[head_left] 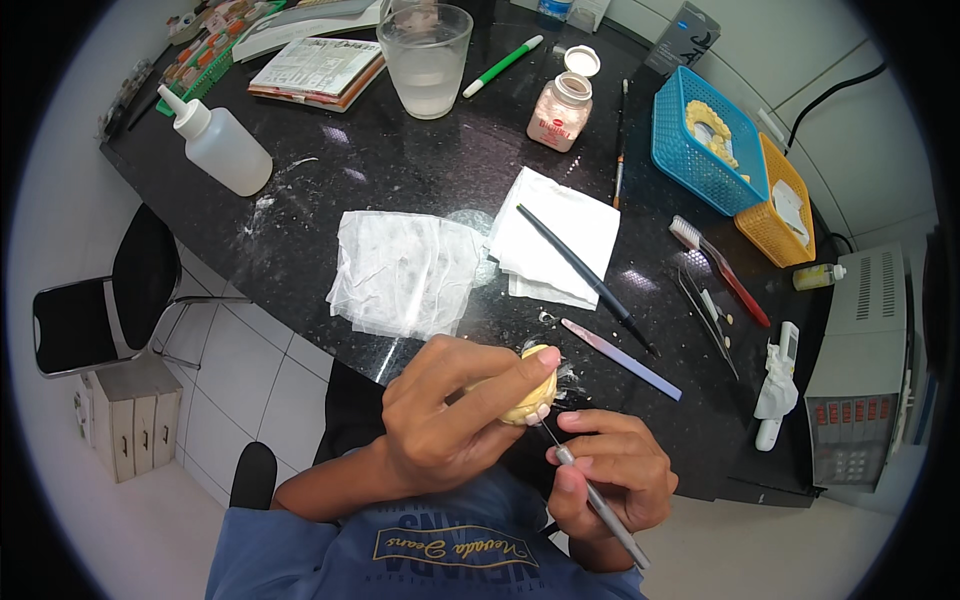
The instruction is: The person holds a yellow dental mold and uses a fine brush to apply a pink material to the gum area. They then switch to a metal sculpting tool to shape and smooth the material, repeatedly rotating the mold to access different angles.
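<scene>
And here's the left hand, curled over from the left, fingers and thumb closed round a yellow model near the table's near edge, just in front of the person's chest. Coming in from the right, the right hand grips a silver tool pen-style, fingers bunched, handle slanting down to the near right; its thin tip is right at the model's near edge, by some pale tooth-like lumps, though I can't tell whether it touches.

Outward now! A lilac file lies just beyond, and farther off a dark brush crosses the white napkin, with a crumpled tissue to its left.

To the containers: far in the middle, an open jar shows pinkish contents, its lid tipped back. Left of it, a clear cup holds clear liquid, and farther left stands a squeeze bottle, its level hard to read. Over on the far right, the blue basket carries a yellow arch-shaped piece, and the yellow basket beside it holds something white.
</scene>
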